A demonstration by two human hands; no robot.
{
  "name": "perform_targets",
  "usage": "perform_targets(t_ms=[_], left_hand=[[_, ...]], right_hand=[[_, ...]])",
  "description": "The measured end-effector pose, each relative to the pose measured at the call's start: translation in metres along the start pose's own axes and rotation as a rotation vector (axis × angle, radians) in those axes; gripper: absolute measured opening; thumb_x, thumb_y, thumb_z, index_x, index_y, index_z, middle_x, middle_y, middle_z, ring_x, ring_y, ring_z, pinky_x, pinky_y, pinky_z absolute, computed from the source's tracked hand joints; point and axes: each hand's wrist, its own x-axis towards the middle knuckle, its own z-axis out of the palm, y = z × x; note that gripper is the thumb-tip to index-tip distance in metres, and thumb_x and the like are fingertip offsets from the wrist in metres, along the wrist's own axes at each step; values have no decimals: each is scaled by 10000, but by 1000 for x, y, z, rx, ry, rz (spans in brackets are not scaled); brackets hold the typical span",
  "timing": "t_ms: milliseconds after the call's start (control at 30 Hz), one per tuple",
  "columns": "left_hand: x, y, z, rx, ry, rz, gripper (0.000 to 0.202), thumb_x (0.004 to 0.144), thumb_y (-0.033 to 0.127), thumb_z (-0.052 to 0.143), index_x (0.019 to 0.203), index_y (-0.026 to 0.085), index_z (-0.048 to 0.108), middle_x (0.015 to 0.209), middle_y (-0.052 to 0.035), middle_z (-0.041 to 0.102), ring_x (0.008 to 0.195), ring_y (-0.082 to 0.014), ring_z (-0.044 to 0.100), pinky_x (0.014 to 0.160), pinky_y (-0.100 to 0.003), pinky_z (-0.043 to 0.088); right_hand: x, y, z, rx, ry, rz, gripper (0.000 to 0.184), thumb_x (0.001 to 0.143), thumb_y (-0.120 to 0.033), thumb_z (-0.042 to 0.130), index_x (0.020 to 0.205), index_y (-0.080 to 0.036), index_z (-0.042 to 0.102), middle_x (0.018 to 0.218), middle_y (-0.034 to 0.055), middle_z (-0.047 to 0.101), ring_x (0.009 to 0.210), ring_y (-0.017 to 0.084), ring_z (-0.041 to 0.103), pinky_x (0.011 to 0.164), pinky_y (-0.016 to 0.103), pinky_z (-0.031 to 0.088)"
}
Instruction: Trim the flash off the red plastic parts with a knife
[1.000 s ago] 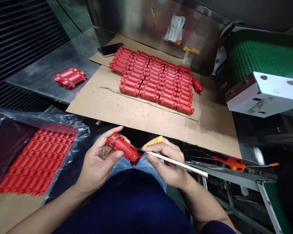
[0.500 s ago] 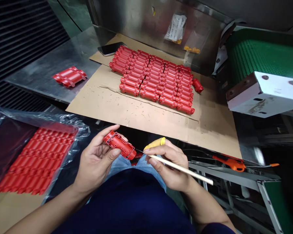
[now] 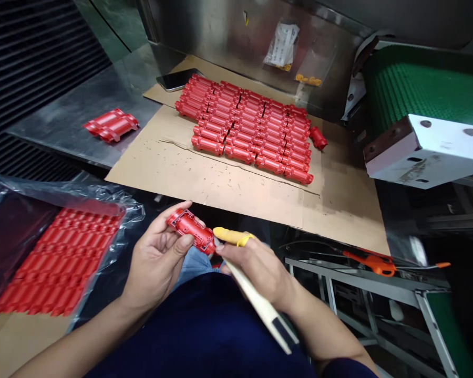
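Observation:
My left hand (image 3: pixel 157 262) grips a red ribbed plastic part (image 3: pixel 189 229) between thumb and fingers, held over my lap. My right hand (image 3: pixel 256 262) is closed on a thin cream-handled knife (image 3: pixel 260 302), its tip touching the right end of the part. A yellow finger cot (image 3: pixel 228 235) covers my right index finger, which points toward the part. Rows of matching red parts (image 3: pixel 248 128) lie on the cardboard sheet (image 3: pixel 205 178) ahead.
A plastic-lined box of red parts (image 3: pixel 59 257) sits at my left. A few red parts (image 3: pixel 111 124) and a phone (image 3: pixel 177 80) lie on the steel table. A green conveyor (image 3: pixel 421 89) with a white bracket (image 3: pixel 421 152) stands right. Orange snips (image 3: pixel 374 261) rest on a frame.
My right hand turned the knife so its handle now points down toward my body, and moved left until the tip and capped finger met the part's end.

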Motion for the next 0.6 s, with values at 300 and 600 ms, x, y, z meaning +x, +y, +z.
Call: perform_targets(t_ms=[300, 600], left_hand=[[-1, -1, 0, 24, 27, 108, 455, 914, 197, 904, 1324, 269, 721, 1163, -37, 797, 1083, -173, 759, 990, -257, 644], [-13, 2, 5, 287, 35, 346, 409, 850, 182, 924, 1165, 308, 695, 1198, 27, 764, 1160, -290, 757, 1056, -505, 635]], right_hand=[[-4, -1, 14, 659, 393, 365, 238, 1143, -449, 611, 1292, -277, 683, 951, 56, 821, 693, 187, 786, 605, 324, 695], [-4, -3, 26, -1, 319, 22, 507, 1066, -149, 694, 1562, -248, 646, 1242, 154, 810, 1064, 293, 807, 847, 445, 740]])
